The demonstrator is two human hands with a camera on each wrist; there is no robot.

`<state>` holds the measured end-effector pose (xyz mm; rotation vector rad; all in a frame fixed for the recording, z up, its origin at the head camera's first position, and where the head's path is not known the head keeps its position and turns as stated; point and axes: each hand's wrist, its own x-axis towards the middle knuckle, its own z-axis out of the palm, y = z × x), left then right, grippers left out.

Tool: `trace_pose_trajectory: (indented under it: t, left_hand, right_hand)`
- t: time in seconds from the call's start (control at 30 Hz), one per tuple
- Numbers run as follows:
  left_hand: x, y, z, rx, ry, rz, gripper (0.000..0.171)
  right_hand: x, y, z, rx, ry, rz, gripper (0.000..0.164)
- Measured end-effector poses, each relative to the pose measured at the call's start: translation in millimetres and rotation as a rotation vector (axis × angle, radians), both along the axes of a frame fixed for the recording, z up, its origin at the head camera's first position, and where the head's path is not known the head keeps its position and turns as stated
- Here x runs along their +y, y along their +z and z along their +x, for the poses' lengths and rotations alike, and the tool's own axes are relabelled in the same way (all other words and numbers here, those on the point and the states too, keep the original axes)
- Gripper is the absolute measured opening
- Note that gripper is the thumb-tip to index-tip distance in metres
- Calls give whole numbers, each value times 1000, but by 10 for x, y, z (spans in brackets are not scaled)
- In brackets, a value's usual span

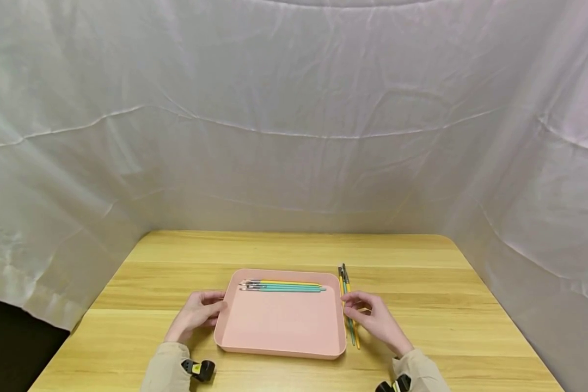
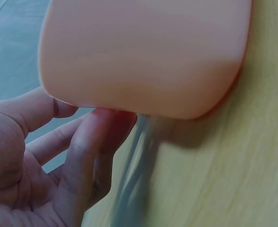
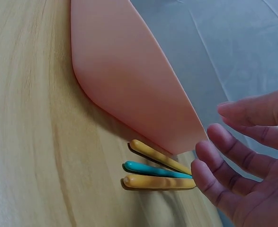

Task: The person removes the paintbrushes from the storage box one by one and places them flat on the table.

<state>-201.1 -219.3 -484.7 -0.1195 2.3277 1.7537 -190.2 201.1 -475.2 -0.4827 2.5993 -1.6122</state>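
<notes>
1. Here's the pink tray [image 1: 281,326], low centre of the head frame: smooth, shallow, round-cornered, raised rim.
2. Along its upper edge, slim paintbrushes [image 1: 290,286], yellow and teal handles, bristles pointing left.
3. Left hand [image 1: 196,314], lower left of centre, pinching the tray's left rim.
4. Right hand [image 1: 373,317], lower right of centre, fingers loosely bent and parted, beside three more brushes [image 3: 153,169]; contact I can't tell.
5. Beneath, the wooden table [image 1: 421,283]; above, grey cloth [image 1: 294,109].

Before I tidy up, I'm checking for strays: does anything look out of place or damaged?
Three paintbrushes lie on the table just right of the tray, while the other paintbrushes lie inside. That split looks slightly odd; no spill or damage shows.
</notes>
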Motion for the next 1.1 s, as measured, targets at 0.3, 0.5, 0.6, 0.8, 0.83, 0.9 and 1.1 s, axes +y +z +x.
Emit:
trace_pose_trajectory:
  t: [0.3, 0.5, 0.6, 0.8, 0.83, 0.9, 1.1]
  left_hand:
    - [1, -7, -1, 9, -7, 12, 46]
    - [-8, -30, -6, 8, -20, 20, 47]
    - [-9, -42, -11, 7, -12, 14, 47]
    - [-5, -45, -14, 5, -8, 12, 46]
    - [-4, -41, -13, 6, -8, 14, 46]
    - [-1, -28, -8, 5, -6, 15, 46]
    - [8, 1, 6, 3, -2, 15, 47]
  right_hand:
    - [2, 22, 4, -6, -6, -3, 31]
    - [3, 27, 6, -14, -11, -15, 31]
    - [0, 27, 6, -9, -14, -15, 31]
    - [-5, 22, 3, 7, -17, -21, 30]
    - [-5, 22, 3, 9, -14, -23, 31]
    - [-5, 20, 2, 6, -15, -25, 31]
    - [-4, 15, -6, 3, -9, -27, 31]
